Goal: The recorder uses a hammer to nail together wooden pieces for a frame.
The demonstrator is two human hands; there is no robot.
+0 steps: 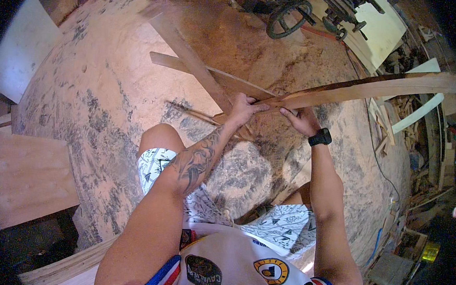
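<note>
A long wooden plank (369, 91) reaches from between my hands out to the right, its upper edge dark and rough. Around its lower edge, close to the near end, curls my right hand (303, 121), a black watch on the wrist. My left hand (246, 110) is closed at that plank's narrow end, fingers pressed together; some fingertips are hidden behind wood. Just beyond the left hand, a second plank (231, 84) crosses a third plank (184, 51), which slants toward the upper left. Beside the left wrist, thin sticks (193, 112) lie on the dusty ground.
A machine with a spoked wheel (289, 19) stands at the far side. Plywood sheets (27, 174) are at the left. A cable (378, 159) runs along the ground at right, beside piled wood scraps (414, 128). Sawdust covers the floor (119, 91).
</note>
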